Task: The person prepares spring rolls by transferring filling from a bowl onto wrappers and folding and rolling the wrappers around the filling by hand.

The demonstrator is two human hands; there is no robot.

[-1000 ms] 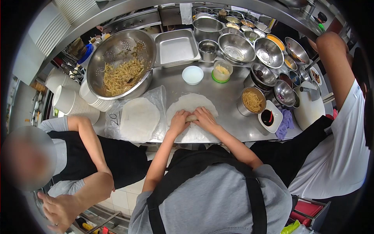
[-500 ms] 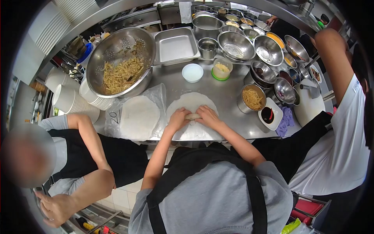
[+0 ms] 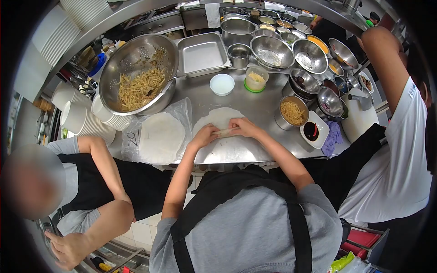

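Observation:
A thin round wrapper sheet (image 3: 222,115) lies on the steel counter in front of me, its near side rolled into a spring roll (image 3: 225,133). My left hand (image 3: 206,135) is closed on the roll's left end, fingers bent over it. On the right end, my right hand (image 3: 245,127) pinches the wrapper with its fingertips. The filling inside the roll is mostly hidden. A stack of white wrapper sheets (image 3: 162,136) lies on a plastic bag (image 3: 132,140) to the left of my left hand.
A large perforated bowl (image 3: 109,68) of shredded filling sits left, near an empty steel tray (image 3: 203,53). Ahead are a white bowl (image 3: 222,84) and a plastic tub (image 3: 256,81). A pot of strips (image 3: 293,113) and a sauce dish (image 3: 314,133) stand right. Co-workers flank me.
The roll has moved slightly away from me, and less flat wrapper shows beyond it. My right hand has risen a little, its fingers now pinching at the roll's right end.

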